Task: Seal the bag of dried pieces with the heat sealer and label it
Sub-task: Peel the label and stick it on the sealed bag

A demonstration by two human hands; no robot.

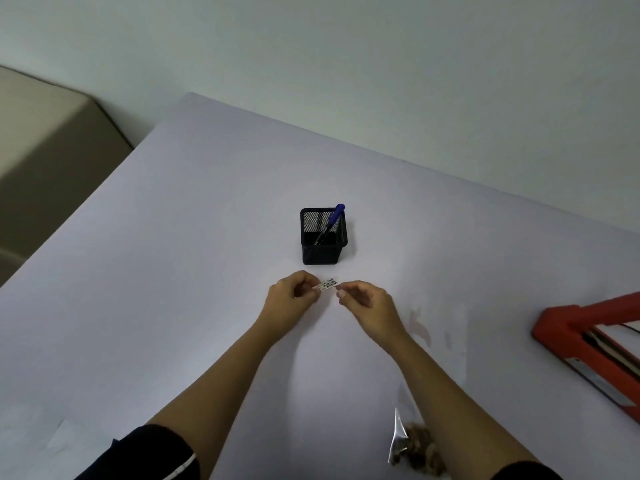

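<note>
A small white label point(328, 284) with dark writing is held above the white table point(173, 271), pinched at its left end by my left hand point(292, 299) and at its right end by my right hand point(363, 301). The clear bag of brown dried pieces point(415, 448) lies near the front edge, partly hidden under my right forearm. The red heat sealer point(588, 344) sits at the right edge, cut off by the frame.
A black mesh pen holder point(322, 247) with a blue marker point(334, 216) in it stands just behind my hands. A beige box point(45, 150) sits off the table at the left. A wall runs behind the table.
</note>
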